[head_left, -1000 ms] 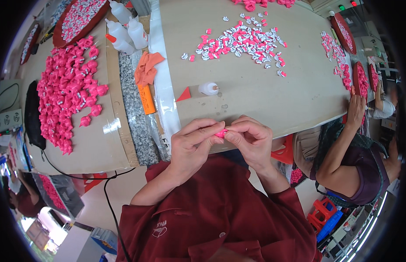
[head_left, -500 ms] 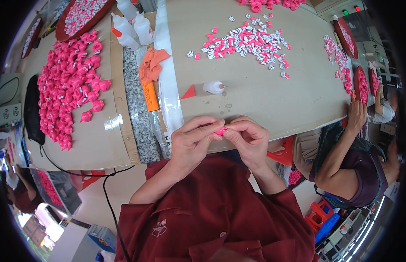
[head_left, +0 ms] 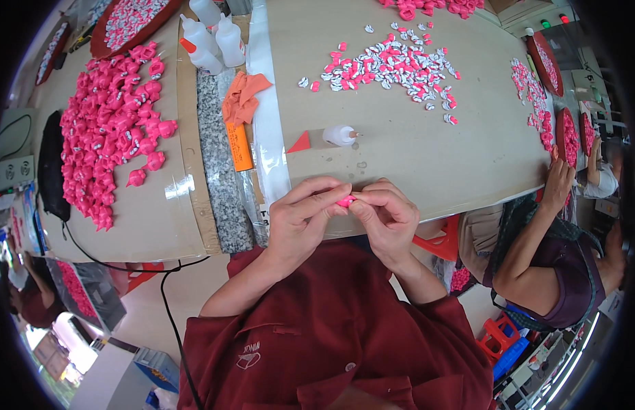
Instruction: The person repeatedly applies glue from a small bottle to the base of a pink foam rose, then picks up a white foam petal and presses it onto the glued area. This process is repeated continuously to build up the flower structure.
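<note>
The table (head_left: 454, 157) bears pieces (head_left: 393, 65) (pink, white) and a bottle (head_left: 339, 135).

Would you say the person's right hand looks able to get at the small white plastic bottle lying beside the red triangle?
Probably yes: the bottle lies just beyond the right hand, with no object visible between them, though it is pinching a small pink piece with the left hand.

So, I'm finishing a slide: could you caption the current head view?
Left hand and right hand pinch a small pink piece, a white bottle beyond them.
</note>
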`<state>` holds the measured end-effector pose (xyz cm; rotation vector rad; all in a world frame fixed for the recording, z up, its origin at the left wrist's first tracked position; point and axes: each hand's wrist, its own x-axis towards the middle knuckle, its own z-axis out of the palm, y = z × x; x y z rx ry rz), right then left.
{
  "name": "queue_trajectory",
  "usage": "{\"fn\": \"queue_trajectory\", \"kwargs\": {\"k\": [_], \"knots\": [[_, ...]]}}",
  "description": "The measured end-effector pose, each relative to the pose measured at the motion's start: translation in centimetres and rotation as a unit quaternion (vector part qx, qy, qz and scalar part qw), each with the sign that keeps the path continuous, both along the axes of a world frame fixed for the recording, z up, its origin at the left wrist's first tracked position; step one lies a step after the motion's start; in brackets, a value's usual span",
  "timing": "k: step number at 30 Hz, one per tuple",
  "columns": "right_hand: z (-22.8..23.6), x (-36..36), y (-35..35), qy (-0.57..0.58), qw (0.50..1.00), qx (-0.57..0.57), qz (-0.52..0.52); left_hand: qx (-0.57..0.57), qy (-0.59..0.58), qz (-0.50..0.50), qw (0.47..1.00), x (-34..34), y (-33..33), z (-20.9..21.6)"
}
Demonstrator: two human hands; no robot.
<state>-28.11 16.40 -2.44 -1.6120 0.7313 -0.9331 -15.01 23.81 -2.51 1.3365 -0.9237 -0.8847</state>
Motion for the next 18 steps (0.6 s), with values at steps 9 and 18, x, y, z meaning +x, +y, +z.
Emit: {"fn": "queue_trajectory", "kwargs": {"k": [9, 18], "knots": [[-0.44, 0.0, 0.05, 0.007, 1.0, -0.028, -0.011, 0.005, -0.018, 0.0, 1.0, 0.04, -0.05, 0.21], [-0.43, 0.03, 0.04, -0.003, 1.0, 0.0, -0.01, 0.011, -0.01, 0.006, 1.0, -0.08, -0.06, 0.23]]}}
